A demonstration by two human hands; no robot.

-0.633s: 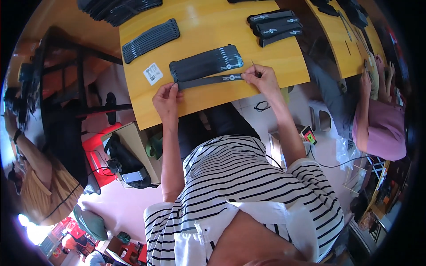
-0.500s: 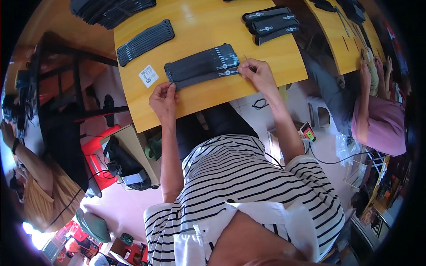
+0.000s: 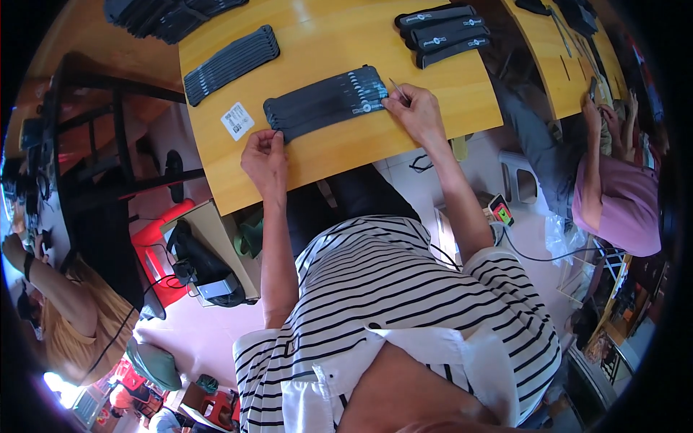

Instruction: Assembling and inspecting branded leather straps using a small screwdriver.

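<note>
A fanned row of dark grey fabric strips (image 3: 317, 105) lies on the yellow table in front of me, with pale printed marks toward its right end. At the near left corner of the row, my left hand (image 3: 266, 160) pinches the end of the nearest strip between thumb and fingers. My right hand (image 3: 417, 114) is closed at the row's right end, touching the nearest strip there. A thin pointed tool (image 3: 394, 86) sticks up from its fingers; its exact kind is too small to tell.
A white printed label (image 3: 237, 121) lies left of the row. Another fanned row (image 3: 232, 65) sits beyond it, with a dark stack (image 3: 170, 16) at the far left. Several printed dark strips (image 3: 444, 36) lie far right. Co-workers (image 3: 621, 180) sit at both sides.
The nearest strip has moved away from me and now lies closer over the row, its print overlapping the others. My right hand has shifted slightly away with it.
</note>
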